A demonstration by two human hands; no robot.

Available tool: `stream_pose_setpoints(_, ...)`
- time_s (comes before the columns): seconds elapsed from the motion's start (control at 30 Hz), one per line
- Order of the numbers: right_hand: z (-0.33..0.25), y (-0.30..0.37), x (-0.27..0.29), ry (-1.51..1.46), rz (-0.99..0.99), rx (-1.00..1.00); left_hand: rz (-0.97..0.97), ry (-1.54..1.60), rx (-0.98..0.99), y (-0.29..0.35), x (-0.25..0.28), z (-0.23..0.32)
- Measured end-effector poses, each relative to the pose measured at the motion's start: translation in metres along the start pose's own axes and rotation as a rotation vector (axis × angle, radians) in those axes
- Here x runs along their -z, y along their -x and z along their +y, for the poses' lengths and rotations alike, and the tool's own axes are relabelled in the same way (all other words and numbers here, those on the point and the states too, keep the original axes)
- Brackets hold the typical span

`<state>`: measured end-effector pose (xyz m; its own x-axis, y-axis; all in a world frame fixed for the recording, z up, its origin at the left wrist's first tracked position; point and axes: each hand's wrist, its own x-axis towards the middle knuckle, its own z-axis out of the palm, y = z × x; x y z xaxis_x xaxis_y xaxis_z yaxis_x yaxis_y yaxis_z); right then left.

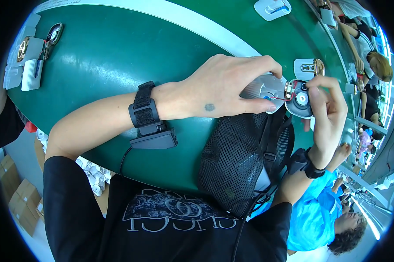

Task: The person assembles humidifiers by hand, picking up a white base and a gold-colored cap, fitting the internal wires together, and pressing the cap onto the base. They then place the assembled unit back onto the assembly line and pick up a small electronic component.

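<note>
My left hand (pixel 225 85) has its thumb and fingers closed round a ribbed, whitish translucent housing (pixel 254 89). Between the fingertips of my right hand (pixel 330 111) is a round cap (pixel 301 105) with a dark inside and a pale disc in its middle. Thin red wires and a small gold-coloured part (pixel 288 90) lie between housing and cap, which are close together. Just beyond the right hand stands a white ribbed unit (pixel 305 68) with a gold-coloured end. My left palm and some right fingers are hidden.
Below the hands, a black mesh bag (pixel 232 161) rests at the edge of the green table (pixel 101 65). Several similar parts, including a white ribbed housing (pixel 32 75), sit at far left. A white tray (pixel 272 8) is at the top. A co-worker in blue (pixel 312 214) is at right.
</note>
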<state>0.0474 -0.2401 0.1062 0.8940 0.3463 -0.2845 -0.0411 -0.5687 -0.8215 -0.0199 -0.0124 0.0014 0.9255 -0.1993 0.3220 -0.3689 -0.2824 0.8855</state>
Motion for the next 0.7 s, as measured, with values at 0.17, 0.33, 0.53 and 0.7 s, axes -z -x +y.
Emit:
stream_pose_setpoints(0.17, 0.014, 0.0, 0.006, -0.135, -0.241, 0.405, 0.059, -0.009, -0.006, 0.002, -0.001, -0.008)
stream_pose_setpoints(0.33, 0.017, -0.006, 0.024, 0.446, -0.137, 0.637, 0.031, -0.012, 0.009, -0.001, -0.001, -0.006)
stream_pose_setpoints(0.53, -0.008, 0.003, 0.005, -0.191, -0.071, 0.103, 0.014, -0.01, -0.013, -0.001, -0.002, -0.006)
stream_pose_setpoints(0.7, 0.003, -0.014, -0.002, -0.55, -0.237, 0.104, 0.037, 0.012, -0.015, 0.0, -0.001, -0.007)
